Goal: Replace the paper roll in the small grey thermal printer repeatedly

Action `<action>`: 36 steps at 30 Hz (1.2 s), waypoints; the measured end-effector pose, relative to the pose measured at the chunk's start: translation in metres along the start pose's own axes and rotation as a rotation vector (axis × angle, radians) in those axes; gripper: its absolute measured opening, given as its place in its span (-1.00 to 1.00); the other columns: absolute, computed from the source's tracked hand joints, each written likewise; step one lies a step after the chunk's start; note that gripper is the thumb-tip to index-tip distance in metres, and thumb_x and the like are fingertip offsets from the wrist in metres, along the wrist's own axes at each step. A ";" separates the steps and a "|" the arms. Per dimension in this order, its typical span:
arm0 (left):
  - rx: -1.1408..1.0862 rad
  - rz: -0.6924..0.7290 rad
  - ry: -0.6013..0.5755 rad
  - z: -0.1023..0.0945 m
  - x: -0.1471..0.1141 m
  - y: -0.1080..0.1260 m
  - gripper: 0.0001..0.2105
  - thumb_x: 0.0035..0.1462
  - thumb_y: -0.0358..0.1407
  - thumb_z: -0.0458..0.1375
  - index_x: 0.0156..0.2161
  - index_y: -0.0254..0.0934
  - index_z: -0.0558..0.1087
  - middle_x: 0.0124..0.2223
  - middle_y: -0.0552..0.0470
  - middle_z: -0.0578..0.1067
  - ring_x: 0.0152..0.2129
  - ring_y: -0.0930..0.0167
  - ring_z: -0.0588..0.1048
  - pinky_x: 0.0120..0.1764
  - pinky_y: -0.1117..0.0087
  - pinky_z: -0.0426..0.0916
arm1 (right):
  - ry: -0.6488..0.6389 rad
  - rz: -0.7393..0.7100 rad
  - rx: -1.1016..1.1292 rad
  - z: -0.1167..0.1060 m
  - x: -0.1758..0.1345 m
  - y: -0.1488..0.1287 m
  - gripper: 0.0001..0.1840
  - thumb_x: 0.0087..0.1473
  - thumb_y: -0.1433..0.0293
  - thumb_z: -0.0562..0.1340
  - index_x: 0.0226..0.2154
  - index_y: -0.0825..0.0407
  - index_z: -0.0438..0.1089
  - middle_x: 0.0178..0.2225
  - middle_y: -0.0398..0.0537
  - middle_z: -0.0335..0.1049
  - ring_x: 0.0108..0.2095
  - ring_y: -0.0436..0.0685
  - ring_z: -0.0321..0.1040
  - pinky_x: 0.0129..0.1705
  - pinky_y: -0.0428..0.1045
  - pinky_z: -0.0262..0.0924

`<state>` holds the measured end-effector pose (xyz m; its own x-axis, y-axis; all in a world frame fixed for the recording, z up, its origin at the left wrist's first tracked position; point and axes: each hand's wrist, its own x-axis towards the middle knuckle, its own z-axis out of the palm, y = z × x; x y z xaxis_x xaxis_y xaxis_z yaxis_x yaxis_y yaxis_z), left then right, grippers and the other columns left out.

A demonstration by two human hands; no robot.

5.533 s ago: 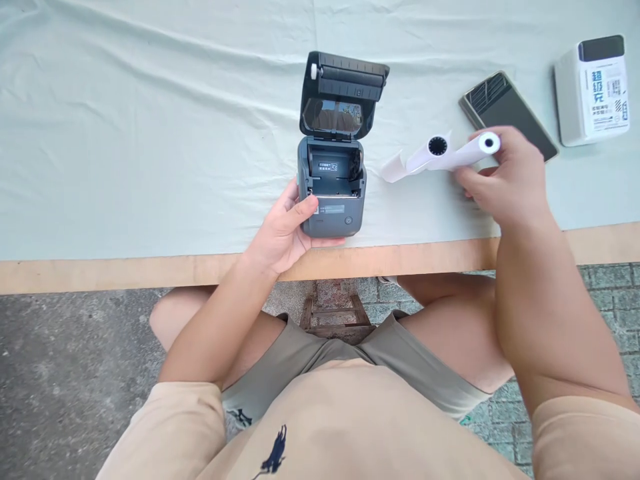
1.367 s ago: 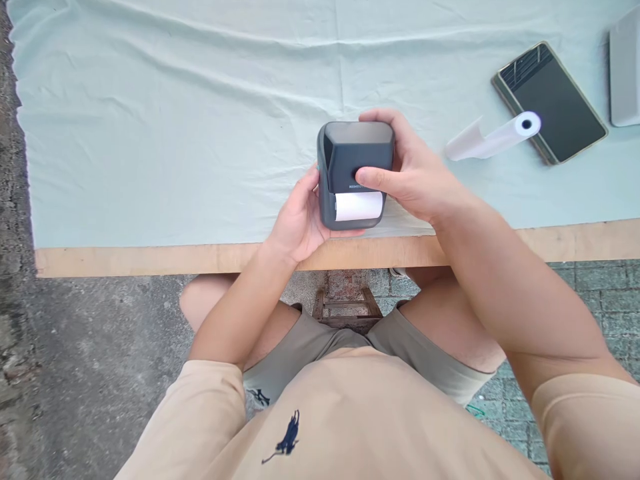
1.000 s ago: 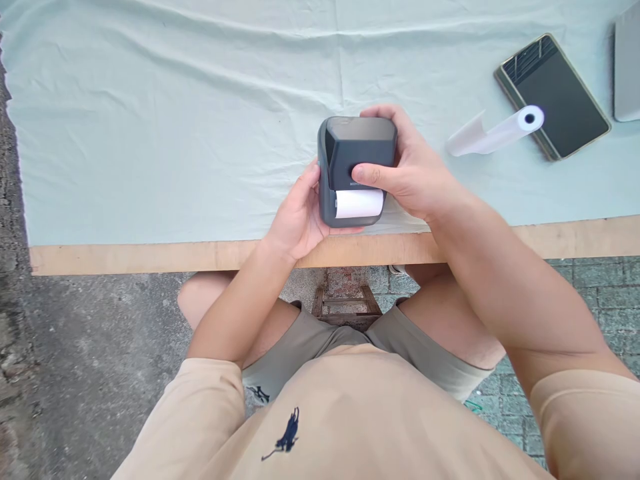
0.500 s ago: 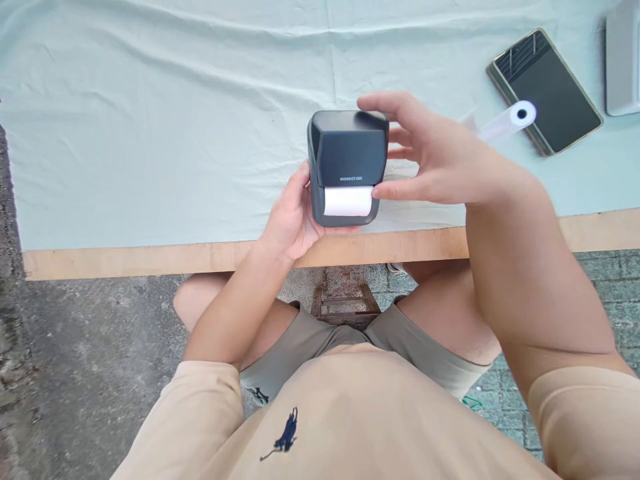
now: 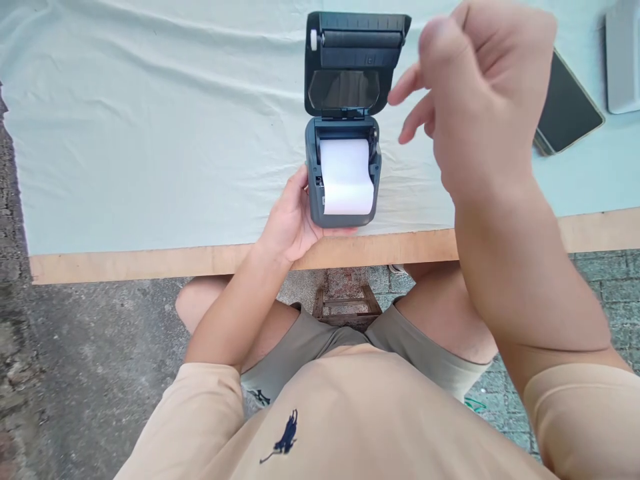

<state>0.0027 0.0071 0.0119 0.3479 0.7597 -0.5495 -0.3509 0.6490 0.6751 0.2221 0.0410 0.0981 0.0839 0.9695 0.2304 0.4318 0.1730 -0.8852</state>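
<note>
A dark label printer (image 5: 315, 217) rests in my left hand (image 5: 295, 220), whose thumb lies along its left side with fingers beneath it. Its lid (image 5: 345, 63) stands swung up and back, showing a black roller inside. A roll of white label paper (image 5: 347, 170) sits in the open bay, its loose end lying over the printer's front. My right hand (image 5: 485, 100) is raised just right of the lid, apart from it. Its fingers are loosely bent and spread, and nothing shows in them.
A smartphone (image 5: 570, 107) lies at the right, partly behind my right hand. A light grey object (image 5: 623, 60) is cut off by the right border. Pale cloth (image 5: 150, 147) covers the table, whose wooden front edge (image 5: 140, 263) runs above my knees.
The printer's lid has gone from closed to raised, exposing the paper roll. My right hand has moved up and off the printer, and now hides the small white roll by the phone.
</note>
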 end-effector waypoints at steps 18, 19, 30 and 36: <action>0.018 0.026 -0.001 0.000 -0.002 -0.006 -0.36 0.72 0.32 0.11 0.51 -0.03 0.63 0.39 -0.12 0.85 0.33 -0.13 0.86 0.07 -0.08 0.96 | -0.442 -0.004 -0.340 -0.011 -0.003 -0.008 -0.80 0.14 0.31 0.52 -0.17 -0.31 0.71 -0.18 -0.01 0.69 -0.01 0.55 0.70 0.08 0.46 0.67; 0.011 0.026 -0.006 -0.001 -0.002 -0.005 -0.35 0.73 0.34 0.08 0.50 -0.04 0.64 0.36 -0.13 0.87 0.31 -0.12 0.87 0.03 -0.05 0.96 | -0.424 0.014 -0.246 -0.018 -0.004 -0.012 -0.79 0.12 0.29 0.51 -0.16 -0.31 0.74 -0.15 -0.01 0.72 0.02 0.54 0.71 0.04 0.43 0.67; -0.046 0.018 -0.019 -0.004 0.001 -0.003 -0.40 0.74 0.29 0.10 0.46 -0.04 0.67 0.45 -0.11 0.84 0.45 -0.14 0.80 0.21 -0.12 0.95 | -0.110 0.390 0.476 -0.042 -0.016 0.064 -0.48 -0.02 -0.08 0.71 -0.12 -0.31 0.61 -0.37 -0.25 0.56 -0.55 0.18 0.44 -0.59 0.13 0.25; -0.014 0.021 -0.027 -0.001 0.004 -0.001 -0.40 0.73 0.23 0.14 0.56 -0.03 0.61 0.34 -0.11 0.88 0.39 -0.16 0.84 0.14 -0.13 0.96 | -0.294 0.247 0.169 -0.050 -0.035 0.117 -0.39 0.26 -0.20 0.73 0.04 -0.26 0.57 0.00 -0.07 0.74 -0.37 0.15 0.61 -0.43 0.10 0.46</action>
<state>0.0032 0.0094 0.0085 0.3640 0.7717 -0.5215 -0.3703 0.6337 0.6793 0.3152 0.0185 0.0064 -0.1042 0.9895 -0.1004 0.2751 -0.0683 -0.9590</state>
